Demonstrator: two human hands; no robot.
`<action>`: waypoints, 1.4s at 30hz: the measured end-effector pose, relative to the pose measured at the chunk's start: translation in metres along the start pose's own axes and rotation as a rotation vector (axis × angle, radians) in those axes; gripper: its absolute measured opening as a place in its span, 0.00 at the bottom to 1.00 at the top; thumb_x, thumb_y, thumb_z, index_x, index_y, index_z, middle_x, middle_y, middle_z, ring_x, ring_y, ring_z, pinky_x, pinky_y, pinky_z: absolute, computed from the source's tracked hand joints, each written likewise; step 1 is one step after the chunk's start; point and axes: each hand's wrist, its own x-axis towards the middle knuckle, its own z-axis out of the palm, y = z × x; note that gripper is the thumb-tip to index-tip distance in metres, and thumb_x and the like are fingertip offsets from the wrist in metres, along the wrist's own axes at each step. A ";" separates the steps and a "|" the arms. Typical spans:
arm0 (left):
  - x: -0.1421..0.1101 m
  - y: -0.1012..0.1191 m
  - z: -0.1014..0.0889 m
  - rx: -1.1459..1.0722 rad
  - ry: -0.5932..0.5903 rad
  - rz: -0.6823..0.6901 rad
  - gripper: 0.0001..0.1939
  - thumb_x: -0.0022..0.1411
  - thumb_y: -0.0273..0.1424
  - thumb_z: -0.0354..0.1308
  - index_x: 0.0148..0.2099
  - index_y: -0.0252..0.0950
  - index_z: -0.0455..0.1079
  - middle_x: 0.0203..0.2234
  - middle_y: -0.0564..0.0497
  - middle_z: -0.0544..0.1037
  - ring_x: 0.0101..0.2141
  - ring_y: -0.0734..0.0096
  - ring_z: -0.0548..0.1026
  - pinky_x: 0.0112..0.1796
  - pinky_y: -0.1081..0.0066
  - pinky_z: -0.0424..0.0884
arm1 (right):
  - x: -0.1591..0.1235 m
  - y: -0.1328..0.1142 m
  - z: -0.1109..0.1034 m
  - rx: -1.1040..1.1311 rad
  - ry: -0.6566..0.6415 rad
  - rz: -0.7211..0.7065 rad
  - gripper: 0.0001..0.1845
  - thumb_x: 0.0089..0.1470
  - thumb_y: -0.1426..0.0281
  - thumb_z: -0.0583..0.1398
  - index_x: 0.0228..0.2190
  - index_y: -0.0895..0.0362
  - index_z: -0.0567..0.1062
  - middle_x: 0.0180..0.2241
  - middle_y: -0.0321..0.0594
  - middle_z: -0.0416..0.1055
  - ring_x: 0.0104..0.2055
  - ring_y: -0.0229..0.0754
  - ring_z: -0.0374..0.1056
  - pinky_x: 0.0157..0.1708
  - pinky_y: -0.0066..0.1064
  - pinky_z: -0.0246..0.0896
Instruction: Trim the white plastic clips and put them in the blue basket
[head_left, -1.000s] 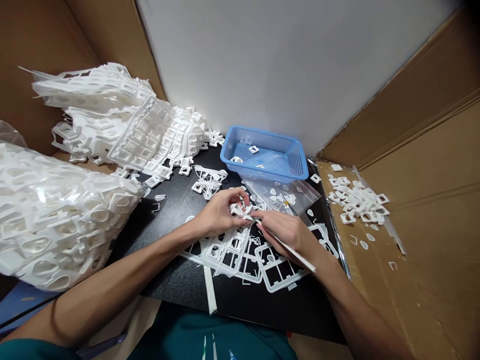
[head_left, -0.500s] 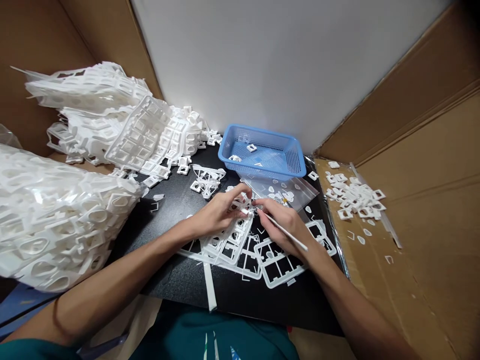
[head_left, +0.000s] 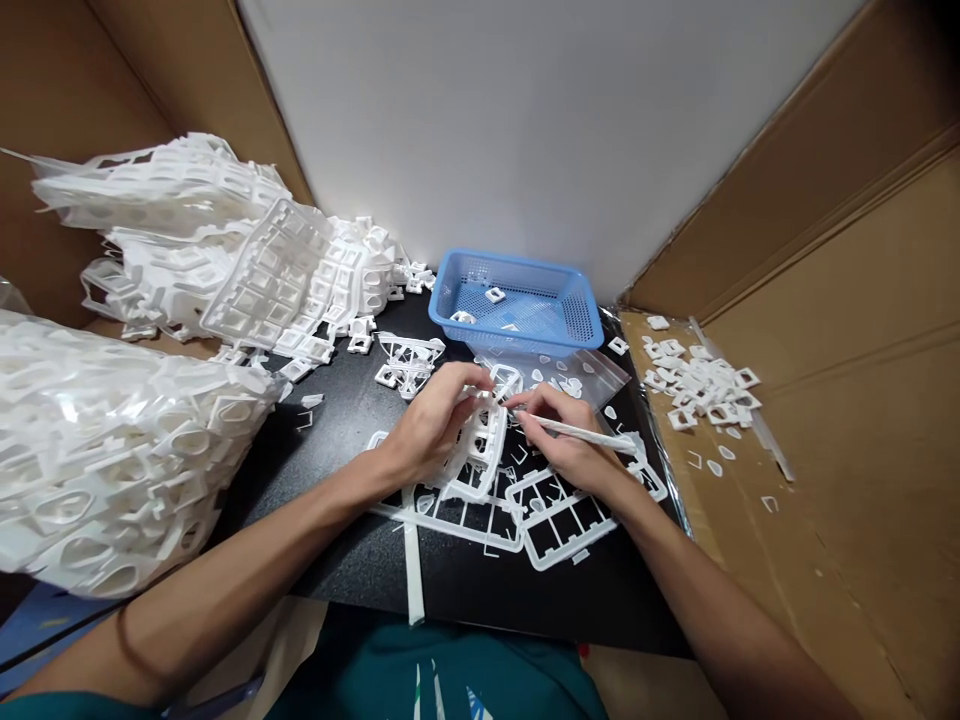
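Observation:
My left hand (head_left: 442,415) is closed on a white foam sheet with square cut-outs (head_left: 484,450), gripping it near its upper corner. Pinched in my right hand (head_left: 566,430) is a thin white stick-like tool (head_left: 589,433), whose tip reaches the sheet beside my left fingers. What the tip touches is too small to make out. Under both hands lie stripped white frames (head_left: 568,552), with thin scraps strewn among their openings. A flat white strip (head_left: 414,575) sticks out toward the table's front edge.
A blue mesh basket (head_left: 517,262) with a few white pieces stands at the back, a clear plastic bag (head_left: 604,375) before it. White pieces are heaped on cardboard (head_left: 697,385) at right. A bulging bag of pieces (head_left: 127,450) and stacked sheets (head_left: 262,270) occupy the left.
My right hand has turned, swinging the stick from steeply slanted to nearly level. My left hand has shifted slightly along the sheet, and more of the sheet shows. The whole view has drifted a little.

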 end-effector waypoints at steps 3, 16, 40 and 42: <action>-0.001 0.000 0.001 -0.025 0.070 0.008 0.09 0.75 0.26 0.54 0.56 0.38 0.66 0.44 0.48 0.77 0.45 0.66 0.79 0.48 0.61 0.79 | 0.000 -0.002 0.001 0.056 0.001 0.033 0.11 0.67 0.67 0.60 0.30 0.52 0.67 0.46 0.36 0.81 0.37 0.41 0.75 0.40 0.35 0.66; 0.009 0.003 -0.005 -0.300 0.230 -0.277 0.10 0.74 0.31 0.55 0.54 0.39 0.72 0.32 0.53 0.74 0.29 0.74 0.74 0.30 0.71 0.73 | -0.001 0.003 0.000 0.136 0.068 0.100 0.11 0.65 0.62 0.62 0.32 0.52 0.71 0.49 0.39 0.79 0.35 0.41 0.76 0.39 0.37 0.69; 0.018 -0.002 -0.019 -0.086 -0.043 -0.355 0.11 0.60 0.20 0.49 0.35 0.36 0.71 0.28 0.53 0.77 0.31 0.68 0.73 0.34 0.67 0.66 | 0.055 -0.002 -0.016 0.158 -0.277 0.102 0.13 0.64 0.60 0.64 0.30 0.52 0.73 0.41 0.40 0.82 0.38 0.44 0.74 0.36 0.38 0.68; 0.016 -0.002 -0.018 -0.022 -0.070 -0.334 0.09 0.62 0.20 0.51 0.37 0.36 0.72 0.31 0.51 0.78 0.33 0.66 0.74 0.36 0.65 0.67 | 0.053 -0.002 -0.015 0.162 -0.277 0.106 0.13 0.64 0.59 0.63 0.30 0.52 0.74 0.40 0.40 0.82 0.36 0.43 0.73 0.34 0.36 0.67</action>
